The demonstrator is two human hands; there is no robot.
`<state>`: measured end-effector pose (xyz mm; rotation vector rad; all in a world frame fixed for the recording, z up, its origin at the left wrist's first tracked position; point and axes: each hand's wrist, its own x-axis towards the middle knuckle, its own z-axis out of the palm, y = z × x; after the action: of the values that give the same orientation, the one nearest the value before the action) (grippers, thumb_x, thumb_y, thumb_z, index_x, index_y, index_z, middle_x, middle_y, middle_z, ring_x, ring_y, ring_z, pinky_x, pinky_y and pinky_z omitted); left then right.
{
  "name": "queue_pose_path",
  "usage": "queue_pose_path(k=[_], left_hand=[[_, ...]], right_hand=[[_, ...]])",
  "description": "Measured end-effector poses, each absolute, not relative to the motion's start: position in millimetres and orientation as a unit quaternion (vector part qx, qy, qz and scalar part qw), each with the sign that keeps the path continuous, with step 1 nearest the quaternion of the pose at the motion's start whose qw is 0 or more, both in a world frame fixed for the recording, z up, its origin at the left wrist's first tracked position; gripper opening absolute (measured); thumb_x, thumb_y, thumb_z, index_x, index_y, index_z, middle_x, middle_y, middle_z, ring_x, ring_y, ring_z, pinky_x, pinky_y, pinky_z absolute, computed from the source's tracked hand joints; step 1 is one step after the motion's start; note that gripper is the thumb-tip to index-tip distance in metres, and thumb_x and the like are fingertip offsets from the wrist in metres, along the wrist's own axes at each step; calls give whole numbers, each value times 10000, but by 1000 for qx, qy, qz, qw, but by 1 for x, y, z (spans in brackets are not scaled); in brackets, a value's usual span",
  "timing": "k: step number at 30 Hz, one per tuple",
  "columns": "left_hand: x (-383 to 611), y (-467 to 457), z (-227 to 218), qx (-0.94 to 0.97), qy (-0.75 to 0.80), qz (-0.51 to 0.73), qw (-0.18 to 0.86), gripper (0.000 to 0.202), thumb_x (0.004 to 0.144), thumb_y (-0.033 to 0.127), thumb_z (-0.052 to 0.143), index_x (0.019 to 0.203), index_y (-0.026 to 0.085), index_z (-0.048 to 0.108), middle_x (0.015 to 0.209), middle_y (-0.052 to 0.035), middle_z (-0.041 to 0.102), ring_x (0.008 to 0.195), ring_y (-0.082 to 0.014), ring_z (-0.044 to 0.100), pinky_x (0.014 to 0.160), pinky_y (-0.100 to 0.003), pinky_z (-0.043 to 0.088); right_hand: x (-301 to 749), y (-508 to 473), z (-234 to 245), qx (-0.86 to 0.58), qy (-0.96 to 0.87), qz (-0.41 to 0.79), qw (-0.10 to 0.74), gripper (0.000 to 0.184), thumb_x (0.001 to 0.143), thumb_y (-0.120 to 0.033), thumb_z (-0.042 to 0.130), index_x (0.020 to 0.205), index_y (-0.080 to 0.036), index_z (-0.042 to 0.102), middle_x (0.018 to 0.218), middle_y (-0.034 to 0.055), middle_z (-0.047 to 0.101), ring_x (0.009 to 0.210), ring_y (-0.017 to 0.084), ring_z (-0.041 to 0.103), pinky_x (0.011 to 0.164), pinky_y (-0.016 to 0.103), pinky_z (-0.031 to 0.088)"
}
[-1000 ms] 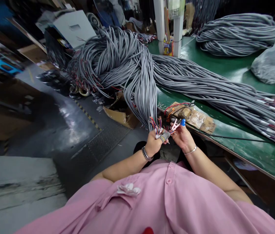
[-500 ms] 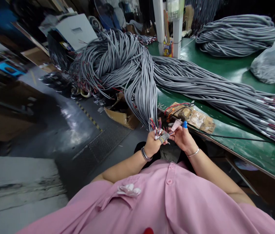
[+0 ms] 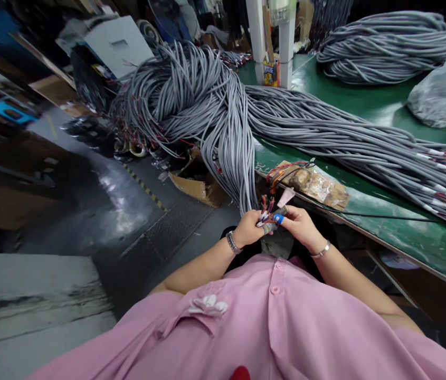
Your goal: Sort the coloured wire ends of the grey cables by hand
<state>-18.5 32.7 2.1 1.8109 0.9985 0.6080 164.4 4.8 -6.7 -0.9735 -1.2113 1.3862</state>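
Observation:
My left hand is closed around the stripped ends of a bunch of grey cables, where thin coloured wires stick up above my fist. My right hand meets it from the right, fingers pinched on the same coloured wires; a blue cap covers one fingertip. The cables hang down off the green table's edge into my hands, just in front of my chest.
A large heap of grey cables spills from the table toward the floor, with another coil at the back right. A taped brown block lies at the table edge, a plastic bag far right, an open carton on the floor.
My right hand has come down and left onto the wire ends; the blue-capped finger, raised before, now presses beside my left fist. Both hands sit slightly lower.

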Motion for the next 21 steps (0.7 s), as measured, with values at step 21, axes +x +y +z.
queue_pose_path(k=[21], left_hand=[[-22,30,4,689,392,273,546,333,730,438,729,712,106,699,649,-51,667,583,-125,580,565,-230,462]], right_hand=[[144,-15,-16,-413,-397,581,578,164,756,-369,735,799,-224,673,721,-9,640,590,126,537,565,269,458]])
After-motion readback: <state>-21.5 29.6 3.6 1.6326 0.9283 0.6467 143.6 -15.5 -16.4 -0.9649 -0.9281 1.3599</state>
